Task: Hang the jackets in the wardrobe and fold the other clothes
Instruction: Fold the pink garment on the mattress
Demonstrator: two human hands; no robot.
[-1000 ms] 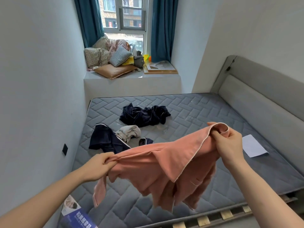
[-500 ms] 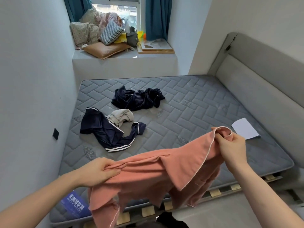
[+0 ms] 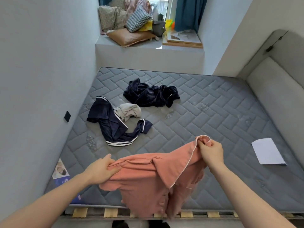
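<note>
A salmon-pink top with white piping (image 3: 148, 180) hangs in the air over the near edge of the grey mattress (image 3: 205, 122). My left hand (image 3: 102, 170) grips its left end and my right hand (image 3: 211, 151) pinches its piped edge higher up. The lower part of the top droops past the bed slats. On the mattress lie a crumpled dark navy garment (image 3: 150, 93), a navy garment with white stripes (image 3: 115, 127) and a small beige garment (image 3: 129, 111) between them.
A white sheet of paper (image 3: 268, 153) lies on the mattress at the right. A grey padded headboard (image 3: 278, 83) stands along the right side, a wall along the left. Cushions (image 3: 130, 23) are piled on the window ledge. Wooden slats (image 3: 108, 213) show at the near edge.
The view has tilted down and pulled back, so the whole mattress shows. Both hands still hold the pink top, which is now lower and nearer the bed's near edge.
</note>
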